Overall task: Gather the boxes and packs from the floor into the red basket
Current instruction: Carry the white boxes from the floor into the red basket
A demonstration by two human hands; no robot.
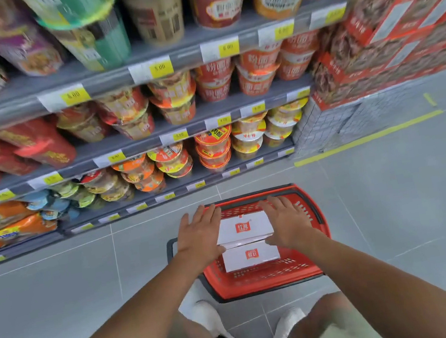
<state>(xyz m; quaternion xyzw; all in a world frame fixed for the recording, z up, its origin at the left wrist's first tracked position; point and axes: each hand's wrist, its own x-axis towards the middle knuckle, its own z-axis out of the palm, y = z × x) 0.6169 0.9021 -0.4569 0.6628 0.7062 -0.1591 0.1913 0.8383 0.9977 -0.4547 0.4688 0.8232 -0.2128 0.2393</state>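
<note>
Left hand (200, 236) and right hand (287, 223), fingers (205, 215) straight and spread, press the ends of the upper white box (244, 226), which touches the lower white box (250, 256) inside the red basket (319, 212); we judge them light, stiff, best held endwise.

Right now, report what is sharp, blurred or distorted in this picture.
Head view, centre: the white boxes, left hand, right hand and red basket are fairly sharp; head view, top: the upper-shelf cups smear with motion blur; head view, edges: the wide lens bows the shelf rails and stretches the forearms; light is even, no hard shadows.
</note>
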